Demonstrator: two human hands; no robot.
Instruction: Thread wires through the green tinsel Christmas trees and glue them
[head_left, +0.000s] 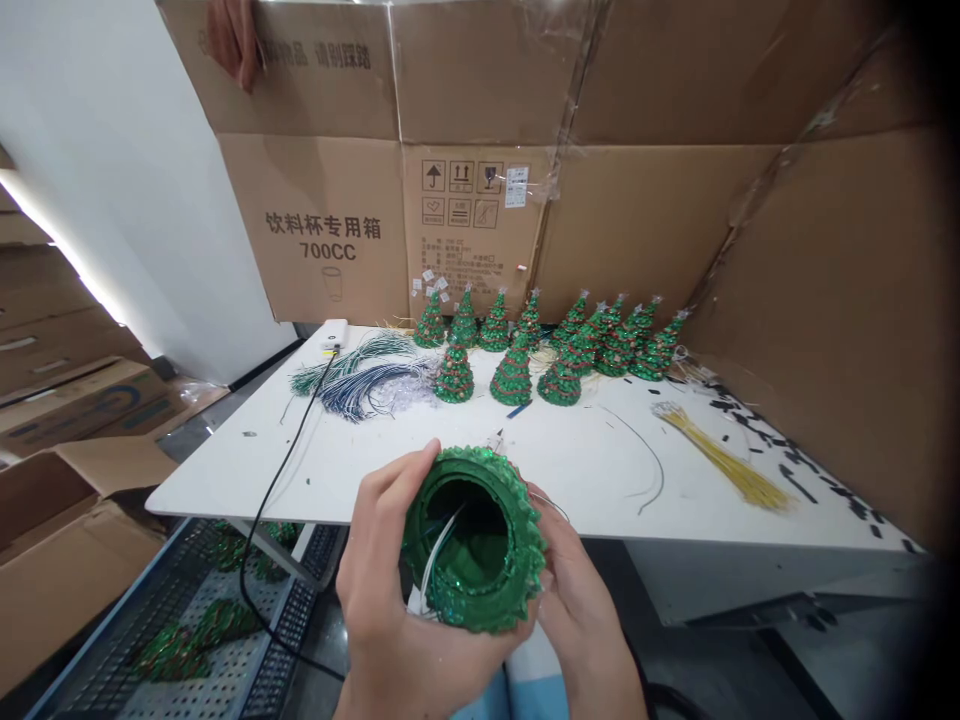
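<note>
Green tinsel tree, tipped so that its hollow base faces the worker, is held in both hands above the near edge of a white table. The left hand is wrapped around one side, its fingers along the outer wall and its thumb running beneath the lower rim; the right hand is closed against the opposite side, though its fingertips are hidden behind the piece. Pale wires show inside the hollow and hang over the rim toward the left hand.

With so much empty space within, the tree looks light for its size. The base ring appears fairly stiff, while the frilled, glittering edge seems softer and likely to crush or shed under a hard squeeze. The coating is probably more scratchy than slippery. The surest hold would be broad and gentle, around the thick ring at the base; the thin wires look the most fragile part and poor handles for lifting.

Beyond, finished-looking trees stand grouped toward the back of the table, with a yellow wire bundle lying to their right.
</note>
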